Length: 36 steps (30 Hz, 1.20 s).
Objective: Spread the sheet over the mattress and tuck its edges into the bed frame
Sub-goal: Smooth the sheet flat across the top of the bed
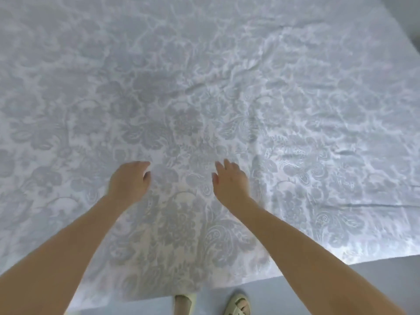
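The sheet (200, 64) lies spread over the mattress, which it hides, and its near edge hangs loose toward the floor (341, 280) — so this looks like the smoothing step, with tucking not yet begun. The left hand (129, 180) and right hand (229, 180) are low over the cloth, grip released and holding nothing. Next, I judge, the creases (204, 85) need sweeping outward, then the hanging edge needs pushing under — the frame is out of view.

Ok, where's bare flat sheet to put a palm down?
The sheet lies flat and bare left of the left hand and in the gap between it and the right hand. Beyond and right of the right hand, wrinkles crowd it.
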### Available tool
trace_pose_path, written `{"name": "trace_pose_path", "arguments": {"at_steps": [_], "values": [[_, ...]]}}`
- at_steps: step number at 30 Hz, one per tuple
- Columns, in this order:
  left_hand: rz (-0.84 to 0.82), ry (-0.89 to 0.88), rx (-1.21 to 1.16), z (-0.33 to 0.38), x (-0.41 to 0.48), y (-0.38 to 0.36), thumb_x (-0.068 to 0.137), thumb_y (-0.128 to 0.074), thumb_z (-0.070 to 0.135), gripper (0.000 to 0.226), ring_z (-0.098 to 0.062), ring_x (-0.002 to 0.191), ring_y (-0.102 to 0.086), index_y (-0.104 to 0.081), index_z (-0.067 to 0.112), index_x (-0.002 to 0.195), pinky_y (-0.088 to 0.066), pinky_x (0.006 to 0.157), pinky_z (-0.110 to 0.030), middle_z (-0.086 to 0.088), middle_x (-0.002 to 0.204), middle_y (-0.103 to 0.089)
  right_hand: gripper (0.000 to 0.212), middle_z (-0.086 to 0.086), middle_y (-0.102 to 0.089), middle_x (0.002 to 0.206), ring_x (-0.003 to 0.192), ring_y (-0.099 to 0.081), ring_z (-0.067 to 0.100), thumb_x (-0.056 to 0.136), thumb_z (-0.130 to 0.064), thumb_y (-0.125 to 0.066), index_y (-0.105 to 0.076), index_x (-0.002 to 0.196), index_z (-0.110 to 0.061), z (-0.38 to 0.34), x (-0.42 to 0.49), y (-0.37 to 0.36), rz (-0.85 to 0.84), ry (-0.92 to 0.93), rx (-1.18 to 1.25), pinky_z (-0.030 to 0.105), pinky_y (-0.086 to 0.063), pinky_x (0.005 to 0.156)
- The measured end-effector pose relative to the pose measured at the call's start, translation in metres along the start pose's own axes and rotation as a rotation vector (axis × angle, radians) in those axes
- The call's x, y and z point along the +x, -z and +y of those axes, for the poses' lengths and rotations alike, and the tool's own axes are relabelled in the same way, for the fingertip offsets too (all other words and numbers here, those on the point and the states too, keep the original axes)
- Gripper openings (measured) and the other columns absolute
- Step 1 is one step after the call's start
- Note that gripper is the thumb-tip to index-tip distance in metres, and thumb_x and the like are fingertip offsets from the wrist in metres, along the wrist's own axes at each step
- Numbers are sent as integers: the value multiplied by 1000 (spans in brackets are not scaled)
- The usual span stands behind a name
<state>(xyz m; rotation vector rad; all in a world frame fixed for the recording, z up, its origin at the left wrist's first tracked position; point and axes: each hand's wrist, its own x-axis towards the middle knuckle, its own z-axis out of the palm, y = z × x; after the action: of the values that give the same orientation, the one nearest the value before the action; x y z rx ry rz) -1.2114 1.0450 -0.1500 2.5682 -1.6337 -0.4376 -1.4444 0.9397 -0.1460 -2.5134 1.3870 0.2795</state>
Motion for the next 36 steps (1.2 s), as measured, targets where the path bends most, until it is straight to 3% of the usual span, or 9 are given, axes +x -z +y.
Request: {"name": "trace_pose_path", "arguments": {"at_steps": [2,7,13,16,20,26,29,32,36], "values": [[97,-27,5,22,44,-11,94,-44,17,41,-39,115,-51,-49,6,134,-43,94,-46,-18,127,-57,49,11,-16,157,143,-16,30,102,-30,-25,-19,148,-15,-34,48,-15,12,111,37,46,-18,116],[80,-80,144,79,148,-65,95,-42,29,55,-47,137,-21,-28,18,147,-24,110,-54,-20,151,-28,52,2,-9,159,147,0,21,100,-41,-18,-11,150,-28,21,103,-70,70,207,-74,56,12,113],[-28,-384,166,202,69,-138,96,-16,43,56,-49,141,3,-9,25,149,0,112,-63,-14,158,-5,54,-7,0,159,145,9,10,96,-56,-2,6,147,-39,212,-80,-83,156,-800,88,46,0,118],[-168,-637,134,209,40,-121,94,-24,46,54,-52,135,-25,-37,27,143,-23,108,-62,-11,152,-31,53,0,-6,160,146,1,16,97,-48,-11,0,147,-35,210,-92,-65,77,-1034,166,52,-4,117],[63,-598,-82,206,118,-83,84,-40,27,35,-38,90,-65,-65,11,104,-50,75,-44,-12,105,-68,51,9,-21,155,145,-15,27,99,-32,-22,-27,148,-17,168,30,-28,333,-623,274,47,-6,119],[136,-163,64,293,264,-90,91,-26,31,58,-53,129,-32,-34,5,143,-21,109,-58,-33,144,-31,51,-2,-16,158,146,-9,15,102,-38,-18,-10,150,-27,251,158,-23,167,161,51,40,12,115],[42,-96,110,411,223,-149,96,-19,43,60,-53,138,-2,-10,18,150,-3,106,-70,-18,157,-4,58,-1,-16,158,145,-13,15,98,-46,-7,-11,151,-24,443,43,-40,247,-362,54,42,1,119],[-4,-385,138,530,124,-198,95,-7,42,60,-54,137,14,-3,19,150,6,108,-68,-8,159,7,68,12,-26,153,141,-23,28,89,-48,-9,-23,144,-11,601,-144,-32,174,-1122,276,52,-21,112],[-189,-701,65,597,84,-191,94,-16,44,54,-50,139,-13,-34,25,142,-8,114,-57,0,156,-22,54,23,-43,138,124,-42,42,92,-30,-43,-31,140,-7,616,-143,-13,304,-1234,301,52,-27,107]]}}
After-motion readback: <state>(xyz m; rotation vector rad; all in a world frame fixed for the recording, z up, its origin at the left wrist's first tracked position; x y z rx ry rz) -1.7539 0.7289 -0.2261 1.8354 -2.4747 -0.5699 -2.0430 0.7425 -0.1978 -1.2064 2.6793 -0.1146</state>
